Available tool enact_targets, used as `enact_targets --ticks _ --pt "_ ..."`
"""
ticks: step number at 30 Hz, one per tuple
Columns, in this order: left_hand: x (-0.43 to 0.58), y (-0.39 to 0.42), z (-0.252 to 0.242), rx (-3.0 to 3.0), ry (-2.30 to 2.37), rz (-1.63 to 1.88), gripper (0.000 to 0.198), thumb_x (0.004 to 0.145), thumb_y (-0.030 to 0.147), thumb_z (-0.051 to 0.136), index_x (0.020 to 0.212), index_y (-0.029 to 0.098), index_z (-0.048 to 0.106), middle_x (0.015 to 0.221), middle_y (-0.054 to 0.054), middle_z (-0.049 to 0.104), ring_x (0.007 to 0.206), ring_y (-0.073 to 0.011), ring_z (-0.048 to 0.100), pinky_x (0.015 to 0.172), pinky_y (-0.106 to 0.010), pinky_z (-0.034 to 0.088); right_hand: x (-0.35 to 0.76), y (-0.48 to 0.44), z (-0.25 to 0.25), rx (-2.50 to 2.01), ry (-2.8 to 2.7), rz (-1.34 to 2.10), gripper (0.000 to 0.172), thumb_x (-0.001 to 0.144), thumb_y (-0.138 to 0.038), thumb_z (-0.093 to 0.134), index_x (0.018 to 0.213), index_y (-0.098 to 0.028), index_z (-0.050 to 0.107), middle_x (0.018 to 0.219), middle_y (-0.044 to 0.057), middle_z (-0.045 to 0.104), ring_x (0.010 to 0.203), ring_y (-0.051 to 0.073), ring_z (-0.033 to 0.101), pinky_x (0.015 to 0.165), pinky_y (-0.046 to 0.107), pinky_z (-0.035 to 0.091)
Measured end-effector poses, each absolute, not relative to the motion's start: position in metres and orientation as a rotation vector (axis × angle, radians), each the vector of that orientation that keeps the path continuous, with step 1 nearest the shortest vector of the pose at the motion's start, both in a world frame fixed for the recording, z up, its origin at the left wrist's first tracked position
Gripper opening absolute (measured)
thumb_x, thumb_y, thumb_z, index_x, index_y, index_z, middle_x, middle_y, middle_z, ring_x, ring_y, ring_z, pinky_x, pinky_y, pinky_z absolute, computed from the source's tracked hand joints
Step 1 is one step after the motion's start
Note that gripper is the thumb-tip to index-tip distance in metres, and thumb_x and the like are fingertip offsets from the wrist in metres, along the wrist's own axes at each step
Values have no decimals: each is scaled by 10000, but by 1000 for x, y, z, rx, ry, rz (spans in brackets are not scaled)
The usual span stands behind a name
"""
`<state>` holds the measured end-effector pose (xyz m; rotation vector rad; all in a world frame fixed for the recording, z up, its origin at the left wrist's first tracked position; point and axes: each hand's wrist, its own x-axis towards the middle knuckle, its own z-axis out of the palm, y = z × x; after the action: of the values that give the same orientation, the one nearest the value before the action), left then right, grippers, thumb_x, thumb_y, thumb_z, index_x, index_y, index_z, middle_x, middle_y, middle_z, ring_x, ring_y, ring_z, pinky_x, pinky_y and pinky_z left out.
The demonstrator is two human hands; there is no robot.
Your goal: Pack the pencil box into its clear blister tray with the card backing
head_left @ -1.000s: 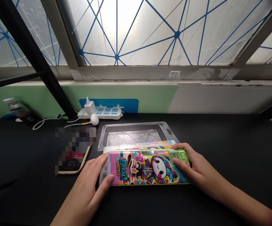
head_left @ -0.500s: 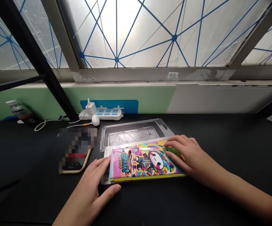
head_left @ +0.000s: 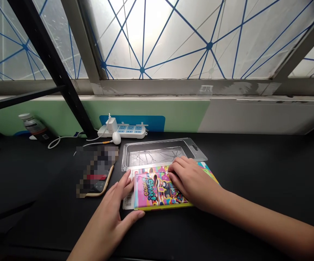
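The left hand rests open, fingers against the edge of the bright pencil case, steadying it; the right hand lies flat on top, fingers slightly curled, apparently pinning it down below the clear blister tray.

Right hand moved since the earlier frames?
Yes, leftward. Against the clear plastic tray, the right hand now sits in front of the tray's middle, no longer at its right end.

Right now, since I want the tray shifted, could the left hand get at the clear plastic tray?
Probably yes: the left hand sits beside the pencil case, its fingertips close to the front edge of the clear plastic tray, and nothing appears to stand between them.
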<state>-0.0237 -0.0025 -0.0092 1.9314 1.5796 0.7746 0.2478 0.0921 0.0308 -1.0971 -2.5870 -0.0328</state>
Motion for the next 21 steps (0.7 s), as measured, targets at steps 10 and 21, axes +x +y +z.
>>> enact_targets --ticks 10,21 --pt "-21 0 -1 1991 1616 765 609 1029 486 469 1592 281 355 1596 -85 462 1468 -307 433 1213 -529 336 245 95 29 -942 -2354 -272 150 995 -113 422 945 -188 543 909 91 627 850 243 542 777 376 450" --pt "-24 -1 8 1787 1634 773 609 1024 588 422 1542 270 466 1593 -80 462 1479 -327 410 1196 -561 331 302 48 71 -697 -2429 440 132 991 -212 530 885 -257 593 846 22 649 787 183 620 798 352 505"
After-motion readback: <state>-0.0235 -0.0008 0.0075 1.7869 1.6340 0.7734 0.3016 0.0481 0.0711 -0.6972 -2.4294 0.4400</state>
